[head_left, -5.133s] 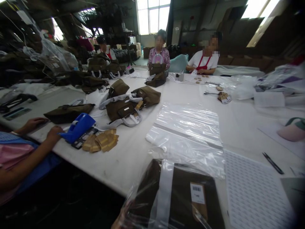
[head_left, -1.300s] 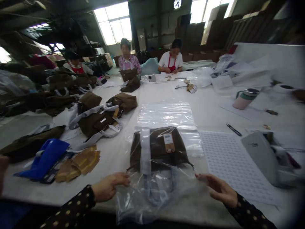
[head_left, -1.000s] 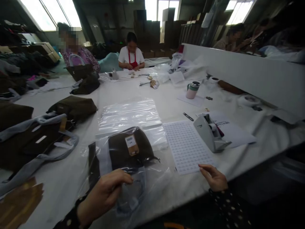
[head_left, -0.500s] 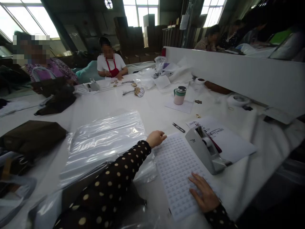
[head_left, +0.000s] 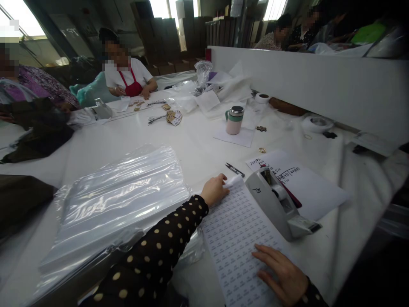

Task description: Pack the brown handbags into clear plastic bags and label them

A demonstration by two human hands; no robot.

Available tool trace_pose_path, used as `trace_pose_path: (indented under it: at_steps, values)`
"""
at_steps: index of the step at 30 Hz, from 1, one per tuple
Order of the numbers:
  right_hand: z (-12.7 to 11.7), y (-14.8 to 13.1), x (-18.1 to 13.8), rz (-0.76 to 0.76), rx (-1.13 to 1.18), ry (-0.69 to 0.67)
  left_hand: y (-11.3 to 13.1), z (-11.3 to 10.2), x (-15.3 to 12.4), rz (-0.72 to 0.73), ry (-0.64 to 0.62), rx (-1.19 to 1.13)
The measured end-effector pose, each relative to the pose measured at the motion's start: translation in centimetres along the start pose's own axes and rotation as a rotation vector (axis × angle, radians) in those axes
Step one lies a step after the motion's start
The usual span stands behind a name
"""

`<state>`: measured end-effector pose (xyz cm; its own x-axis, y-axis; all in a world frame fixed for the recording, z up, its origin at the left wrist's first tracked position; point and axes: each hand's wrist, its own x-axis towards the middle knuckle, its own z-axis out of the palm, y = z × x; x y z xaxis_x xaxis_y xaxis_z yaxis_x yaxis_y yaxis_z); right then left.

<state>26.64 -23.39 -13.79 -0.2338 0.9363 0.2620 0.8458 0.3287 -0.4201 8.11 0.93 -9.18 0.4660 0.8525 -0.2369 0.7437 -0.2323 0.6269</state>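
A white sheet of small printed labels [head_left: 238,238] lies on the white table in front of me. My left hand [head_left: 216,190], in a dotted dark sleeve, pinches the sheet's far top corner and lifts it a little. My right hand [head_left: 283,275] lies flat with fingers spread on the sheet's near right part. A grey tape dispenser [head_left: 277,204] stands right beside the sheet. A stack of clear plastic bags [head_left: 118,200] lies to the left of my left arm.
Small snips [head_left: 234,169] and a written paper [head_left: 297,181] lie past the dispenser. A pink mug [head_left: 234,120], tape rolls [head_left: 315,123] and a white partition [head_left: 306,85] are further back. Dark bags [head_left: 22,198] lie left. Other people work at the far end.
My view swung right, away from the bagged dark bag. My left hand left that bag and reached to the label sheet's far corner, which now curls up. My right hand settled flat on the sheet.
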Motion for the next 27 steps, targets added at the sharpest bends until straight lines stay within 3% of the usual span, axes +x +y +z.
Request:
trace_pose_path:
  at_steps: [2, 5, 10, 18, 22, 27]
  values:
    - [-1.4, 0.1, 3.0, -0.006, 0.066, 0.021, 0.4, -0.9, 0.5, -0.039, -0.078, -0.092]
    - [-3.0, 0.5, 8.9, -0.016, 0.135, 0.162, 1.1, -2.2, 1.1, -0.080, -0.207, -0.214]
    - [-2.5, 1.2, 16.3, 0.141, 0.150, 0.345, 2.1, -3.7, 0.9, -0.048, -0.363, -0.387]
    - [-1.8, 2.2, 18.0, -0.132, -0.080, 0.411, 3.4, -5.0, -0.9, -0.056, -0.379, -0.638]
    - [-2.7, 2.4, 18.3, -0.260, -0.216, 0.331, 4.2, -5.0, -1.5, -0.066, -0.338, -0.620]
    - [-3.2, 1.7, 18.4, -0.312, -0.371, 0.303, 4.7, -4.7, -1.7, -0.091, -0.294, -0.529]
